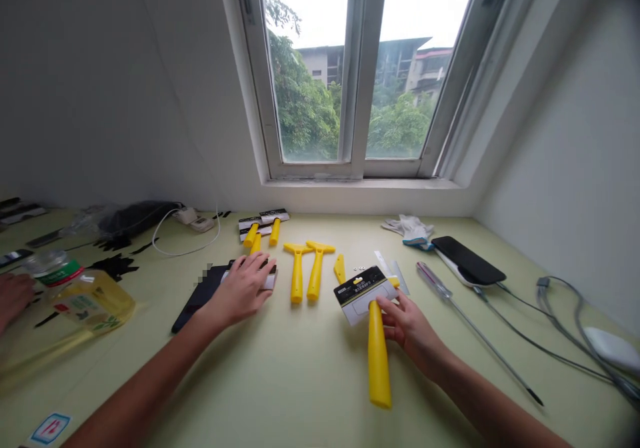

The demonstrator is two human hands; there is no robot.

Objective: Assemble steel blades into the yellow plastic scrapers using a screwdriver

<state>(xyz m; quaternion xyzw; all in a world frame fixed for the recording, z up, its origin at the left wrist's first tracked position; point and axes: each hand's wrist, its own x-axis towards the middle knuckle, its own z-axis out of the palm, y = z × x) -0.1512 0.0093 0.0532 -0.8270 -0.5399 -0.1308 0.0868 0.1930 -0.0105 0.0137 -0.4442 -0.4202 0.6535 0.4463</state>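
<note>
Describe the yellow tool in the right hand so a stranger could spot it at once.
Below the window is a pale green table. Right of centre, the right hand holds a yellow-handled tool, handle end toward the wearer. Its black-and-white card sets it apart from the two bare T-shaped handles farther left; being held, from the carded tools at the back.

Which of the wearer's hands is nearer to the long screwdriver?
Right. The right hand, holding a carded scraper, is just left of the screwdriver; the left hand is farther left, past the two uncarded yellow scrapers.
</note>
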